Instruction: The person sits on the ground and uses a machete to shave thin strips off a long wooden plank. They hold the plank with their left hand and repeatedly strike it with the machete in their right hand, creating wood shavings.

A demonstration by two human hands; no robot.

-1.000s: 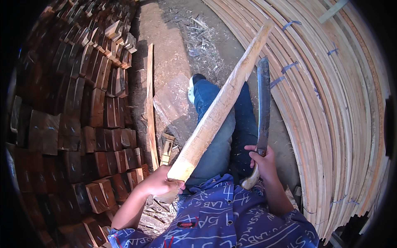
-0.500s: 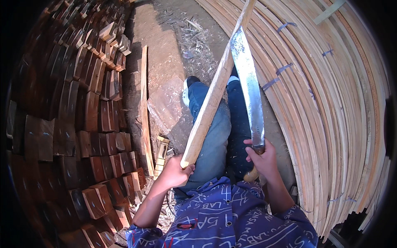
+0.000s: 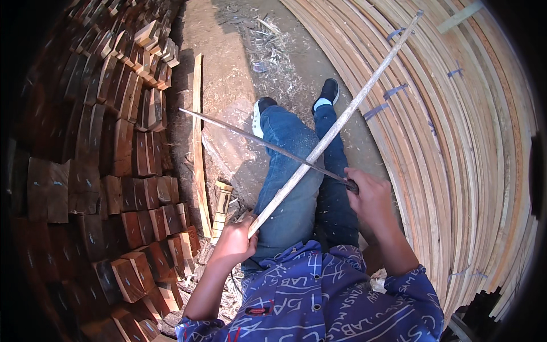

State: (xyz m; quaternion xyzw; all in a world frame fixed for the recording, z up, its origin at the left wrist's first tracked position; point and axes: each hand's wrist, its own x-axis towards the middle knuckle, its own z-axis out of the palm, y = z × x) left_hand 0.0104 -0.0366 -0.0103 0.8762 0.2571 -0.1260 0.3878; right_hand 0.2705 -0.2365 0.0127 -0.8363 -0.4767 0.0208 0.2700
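A long, pale wooden stick (image 3: 356, 105) slants from my lap up to the far right, its far end over the stacked strips. Its near end is in my left hand (image 3: 234, 244), with the fingers closed round it. My right hand (image 3: 370, 196) grips the dark handle of a machete (image 3: 256, 139). The blade shows nearly edge-on and points to the far left. It crosses the stick above my thigh; whether the two touch I cannot tell.
On the left rise stacks of reddish-brown wood blocks (image 3: 131, 225). Long bundled wooden strips (image 3: 450, 148) curve along the right. A thin wooden slat (image 3: 198, 148) and a yellowish notched wood piece (image 3: 221, 211) lie on the ground at left. Wood shavings (image 3: 270, 43) litter the ground ahead.
The machete has swung from pointing away to pointing far left, its blade turned edge-on. The stick's far end has moved right, and the stick now shows a narrower side.
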